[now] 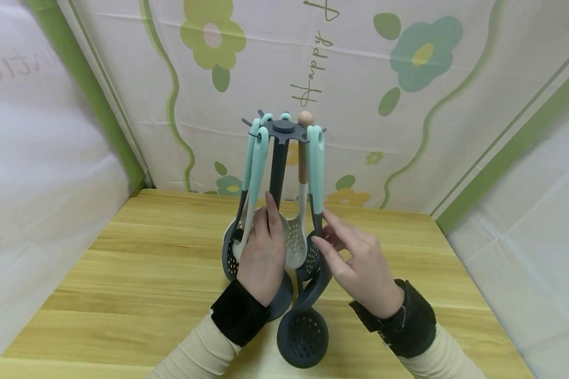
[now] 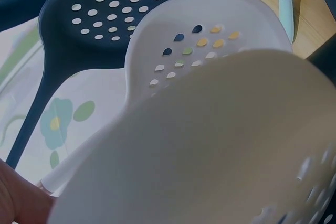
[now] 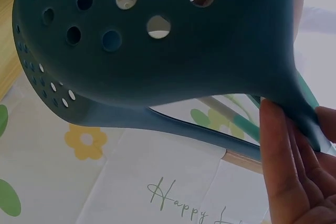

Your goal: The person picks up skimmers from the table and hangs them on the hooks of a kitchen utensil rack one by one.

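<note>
A dark-grey utensil stand [image 1: 278,173] rises at the table's middle, hung with mint-handled kitchen utensils. My left hand [image 1: 261,258] grips its pole among the hanging tools; the thumb lies up along the pole and the other fingers are mostly hidden. Its wrist view shows a pale perforated spoon [image 2: 210,30] and a dark slotted one [image 2: 110,19] beyond a pale bowl. My right hand [image 1: 357,263] pinches the dark neck of a slotted ladle [image 1: 303,337], just below its mint handle. In the right wrist view the ladle's holed bowl fills the top, fingers [image 3: 283,156] at its neck.
A pale slotted spoon [image 1: 295,245] with a brown, ball-ended handle hangs between the hands. Further dark utensils hang at the stand's left. The wooden table [image 1: 123,284] ends at a flowered cloth [image 1: 265,52], with pale curtains at both sides.
</note>
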Tool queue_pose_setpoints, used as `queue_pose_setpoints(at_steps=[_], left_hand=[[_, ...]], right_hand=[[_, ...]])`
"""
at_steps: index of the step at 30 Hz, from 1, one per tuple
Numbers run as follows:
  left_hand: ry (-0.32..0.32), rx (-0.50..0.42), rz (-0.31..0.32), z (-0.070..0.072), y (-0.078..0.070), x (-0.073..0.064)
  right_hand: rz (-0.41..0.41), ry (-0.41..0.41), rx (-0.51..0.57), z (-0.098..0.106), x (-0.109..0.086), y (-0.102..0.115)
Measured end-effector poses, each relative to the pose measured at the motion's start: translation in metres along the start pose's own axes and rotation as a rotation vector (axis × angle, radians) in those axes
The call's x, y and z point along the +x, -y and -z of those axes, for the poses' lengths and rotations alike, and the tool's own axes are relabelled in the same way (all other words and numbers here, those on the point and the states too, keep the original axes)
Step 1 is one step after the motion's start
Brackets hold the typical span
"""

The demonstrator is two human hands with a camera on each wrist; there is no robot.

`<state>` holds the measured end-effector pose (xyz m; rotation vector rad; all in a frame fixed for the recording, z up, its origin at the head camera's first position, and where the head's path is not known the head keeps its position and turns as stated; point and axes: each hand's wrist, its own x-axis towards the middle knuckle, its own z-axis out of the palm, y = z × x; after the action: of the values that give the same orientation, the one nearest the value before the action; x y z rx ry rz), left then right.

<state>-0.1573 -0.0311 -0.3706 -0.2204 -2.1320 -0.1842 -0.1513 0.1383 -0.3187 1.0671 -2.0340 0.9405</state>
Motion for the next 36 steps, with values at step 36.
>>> queue_pose_setpoints(at_steps=[36], left_hand=[[0.032,-0.01,0.013,-0.0003,0.0,-0.0002]], right_hand=[[-0.002,-0.002,-0.015,-0.0048,-0.0026,0.001]])
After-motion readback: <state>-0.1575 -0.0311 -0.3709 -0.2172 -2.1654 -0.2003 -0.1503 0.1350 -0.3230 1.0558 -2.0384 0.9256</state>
